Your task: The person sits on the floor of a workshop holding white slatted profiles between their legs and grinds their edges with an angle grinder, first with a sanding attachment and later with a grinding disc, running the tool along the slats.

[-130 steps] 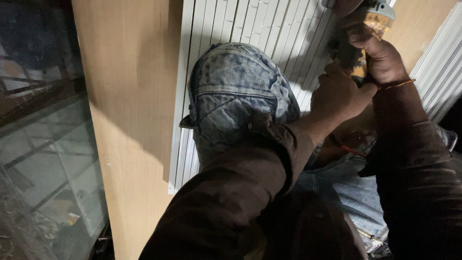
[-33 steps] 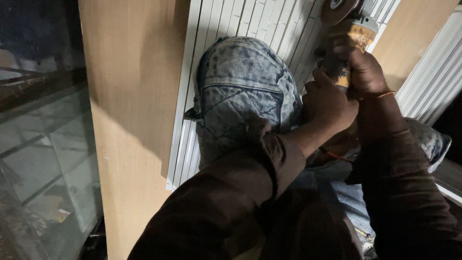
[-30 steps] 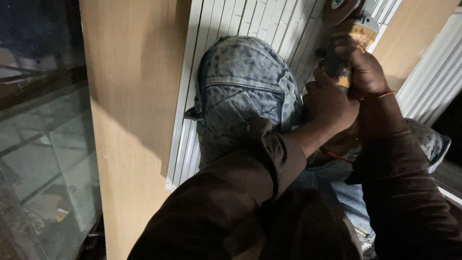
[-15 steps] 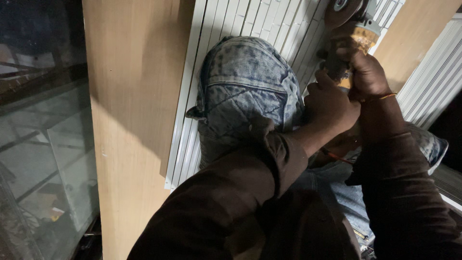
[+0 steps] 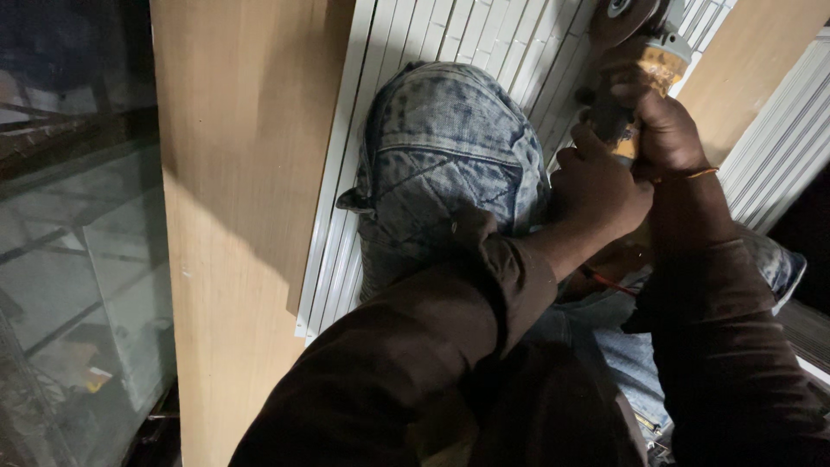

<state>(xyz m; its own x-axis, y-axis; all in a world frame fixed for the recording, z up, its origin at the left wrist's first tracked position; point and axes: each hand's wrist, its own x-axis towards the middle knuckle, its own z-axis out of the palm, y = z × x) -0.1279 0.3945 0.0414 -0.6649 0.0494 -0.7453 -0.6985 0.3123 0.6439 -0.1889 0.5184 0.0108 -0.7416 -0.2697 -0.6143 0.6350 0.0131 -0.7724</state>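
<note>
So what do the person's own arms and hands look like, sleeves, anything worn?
Both arms are in long, dark brown sleeves of a soft, creased fabric; the left sleeve ends in a folded cuff at the wrist. Both hands are bare, with no gloves: left hand, right hand. A thin orange band circles the right wrist.

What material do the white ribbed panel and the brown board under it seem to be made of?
The white ribbed panel looks like plastic or painted composite: even, smooth parallel ribs, matte white. The brown board seems plywood or laminated wood: flat, pale tan with faint straight grain.
</note>
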